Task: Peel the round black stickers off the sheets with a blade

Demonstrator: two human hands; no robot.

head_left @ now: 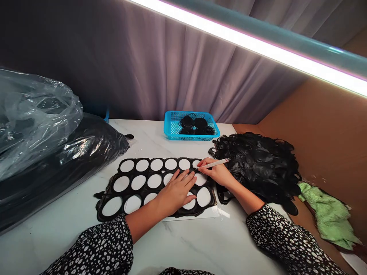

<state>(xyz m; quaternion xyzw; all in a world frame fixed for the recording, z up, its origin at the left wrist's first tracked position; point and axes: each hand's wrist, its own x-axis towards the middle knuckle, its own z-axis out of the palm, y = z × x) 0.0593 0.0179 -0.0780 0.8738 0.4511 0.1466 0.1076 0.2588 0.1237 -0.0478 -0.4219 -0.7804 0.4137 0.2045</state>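
My left hand (176, 193) lies flat with its fingers spread on a black perforated sheet (130, 183), which has several round holes in rows. My right hand (216, 172) pinches a slim white pen-shaped tool (213, 164), its tip at a hole's edge near the sheet's upper right. A white backing sheet (189, 218) shows through the holes and past the lower edge. Close to my right hand lies a heap of black cut sheet scraps (258, 168).
A blue mesh basket (172, 130) holds several black discs (187, 121). At left lie a black plastic-wrapped bundle (65, 160) and clear plastic (37, 114). The white marble table (200, 248) meets a cardboard wall (323, 126), with a green cloth (328, 215) beyond its edge.
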